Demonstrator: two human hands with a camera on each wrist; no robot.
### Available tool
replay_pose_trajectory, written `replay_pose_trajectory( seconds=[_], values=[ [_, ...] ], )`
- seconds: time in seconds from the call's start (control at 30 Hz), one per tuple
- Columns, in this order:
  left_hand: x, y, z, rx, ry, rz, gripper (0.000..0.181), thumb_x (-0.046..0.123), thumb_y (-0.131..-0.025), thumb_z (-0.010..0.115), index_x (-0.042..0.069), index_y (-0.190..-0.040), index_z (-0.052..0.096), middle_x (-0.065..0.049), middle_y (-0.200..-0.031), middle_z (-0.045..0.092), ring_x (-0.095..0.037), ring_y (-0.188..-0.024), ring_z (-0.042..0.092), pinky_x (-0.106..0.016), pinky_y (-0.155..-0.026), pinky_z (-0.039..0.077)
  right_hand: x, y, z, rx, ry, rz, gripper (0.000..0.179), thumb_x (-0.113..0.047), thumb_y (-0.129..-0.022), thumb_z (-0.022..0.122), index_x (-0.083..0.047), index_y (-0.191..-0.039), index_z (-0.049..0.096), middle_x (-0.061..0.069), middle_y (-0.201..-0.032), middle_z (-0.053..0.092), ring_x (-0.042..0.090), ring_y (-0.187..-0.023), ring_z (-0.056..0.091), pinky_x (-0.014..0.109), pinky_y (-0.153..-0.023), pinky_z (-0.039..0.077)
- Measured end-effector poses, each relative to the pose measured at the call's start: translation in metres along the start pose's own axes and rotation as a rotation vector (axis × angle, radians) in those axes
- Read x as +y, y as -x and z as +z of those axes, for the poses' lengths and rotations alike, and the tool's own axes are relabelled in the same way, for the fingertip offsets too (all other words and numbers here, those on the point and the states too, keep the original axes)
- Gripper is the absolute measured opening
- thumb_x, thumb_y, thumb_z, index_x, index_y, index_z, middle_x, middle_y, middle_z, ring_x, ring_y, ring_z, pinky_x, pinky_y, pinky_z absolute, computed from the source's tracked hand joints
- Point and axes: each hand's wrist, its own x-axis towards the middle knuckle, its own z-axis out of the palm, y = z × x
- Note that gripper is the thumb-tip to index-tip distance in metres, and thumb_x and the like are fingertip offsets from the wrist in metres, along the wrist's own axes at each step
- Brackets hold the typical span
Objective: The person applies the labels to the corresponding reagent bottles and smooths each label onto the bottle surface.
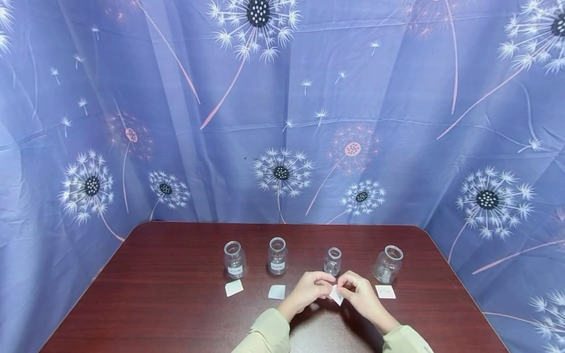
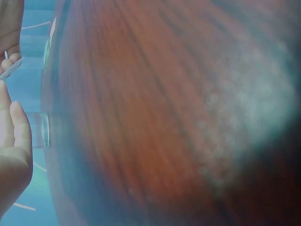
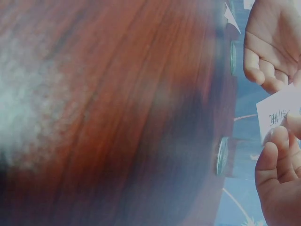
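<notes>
A small white paper label (image 1: 337, 295) with dark handwriting is held between the two hands, low in front of a small glass jar (image 1: 332, 261). My right hand (image 1: 359, 293) pinches it between thumb and fingers; the right wrist view shows the writing on the label (image 3: 275, 113) above those fingertips. From the other side, my left hand (image 1: 312, 290) has thumb and fingertips pinched at the label's edge. Seen edge-on, the label (image 2: 11, 68) lies over the left hand's fingertips in the left wrist view. The jar's lower part is partly hidden behind the hands.
Left of the hands stand two glass jars (image 1: 235, 260) (image 1: 277, 256) bearing white labels, with paper slips (image 1: 234, 288) (image 1: 276, 292) before them. On the right, a wider jar (image 1: 388, 264) stands behind a written slip (image 1: 385, 291). A patterned blue curtain (image 1: 220, 162) surrounds the brown table (image 1: 154, 274).
</notes>
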Motion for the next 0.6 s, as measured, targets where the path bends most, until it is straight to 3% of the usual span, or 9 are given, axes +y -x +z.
replay_pose_trajectory(
  seconds=[0.23, 0.43, 0.6],
  values=[
    [0.002, -0.001, 0.003, 0.011, -0.056, 0.056, 0.02, -0.005, -0.068, 0.054, -0.003, -0.087, 0.061, -0.005, -0.071, 0.062, -0.005, -0.058, 0.055, -0.026, -0.057, 0.049, -0.004, -0.001, -0.001, 0.023, 0.013, 0.048, 0.019, 0.006, -0.068, 0.065, -0.01, -0.069, 0.056, -0.001, -0.068, 0.055, -0.003, -0.058, 0.046, 0.019, -0.05, 0.041],
    [0.006, 0.003, 0.004, 0.086, -0.113, 0.07, 0.014, -0.004, -0.068, 0.057, -0.003, -0.081, 0.064, -0.01, -0.072, 0.064, -0.004, -0.058, 0.053, -0.03, -0.059, 0.05, -0.024, 0.0, -0.003, 0.052, -0.038, 0.068, 0.018, 0.012, -0.069, 0.062, -0.004, -0.068, 0.054, 0.015, -0.078, 0.062, 0.001, -0.062, 0.053, 0.021, -0.054, 0.044],
    [0.022, 0.013, 0.004, 0.125, -0.12, 0.092, 0.015, -0.007, -0.068, 0.055, -0.007, -0.08, 0.064, -0.021, -0.073, 0.064, -0.005, -0.058, 0.052, -0.025, -0.058, 0.048, -0.003, 0.0, 0.0, 0.072, -0.096, 0.061, 0.018, 0.009, -0.071, 0.062, -0.006, -0.067, 0.053, 0.017, -0.084, 0.065, 0.002, -0.067, 0.058, 0.02, -0.057, 0.046]
  ],
)
